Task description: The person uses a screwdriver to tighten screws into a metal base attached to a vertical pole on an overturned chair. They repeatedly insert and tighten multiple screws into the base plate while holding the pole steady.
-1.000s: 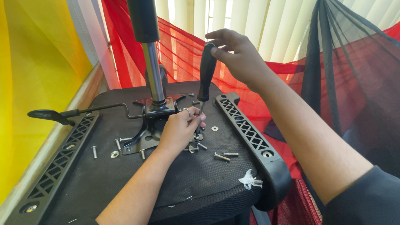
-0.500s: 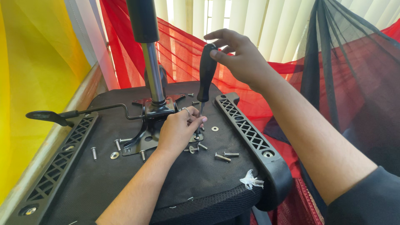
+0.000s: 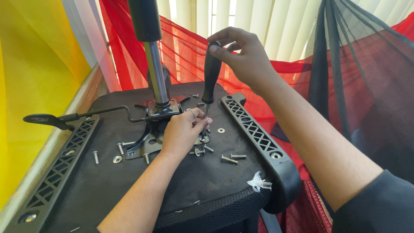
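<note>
- Screwdriver with a black moulded plastic handle and thin steel shaft (image 3: 211, 75) stands nearly upright, tip down at the corner of the black metal seat plate (image 3: 152, 138) bolted under the upturned black fabric chair seat (image 3: 129, 190).
- Right hand (image 3: 246, 58) is wrapped over the top of the handle, fingers curled round it, thumb on the side.
- Left hand (image 3: 183, 129) sits at the tip with fingertips bunched together, pinching around the shaft's end. Can't tell if there's a screw under them, the fingers hide it.
- Loose silver bolts (image 3: 228, 159) and a flat steel washer (image 3: 221, 130) are scattered on the fabric just beside the left hand; more bolts lie left of the plate, near the black lattice plastic armrest bracket (image 3: 64, 162).
- Chrome gas-lift column (image 3: 156, 73) rises from the plate, and the black lever with paddle end (image 3: 47, 119) sticks out left.
- My guess at what could bite: the tip could slip off the screw head and jab those close-in fingertips if the driver tilts.
- Also, a bump on the seat could roll bolts off the right edge past the white fluff scrap (image 3: 258, 182).
</note>
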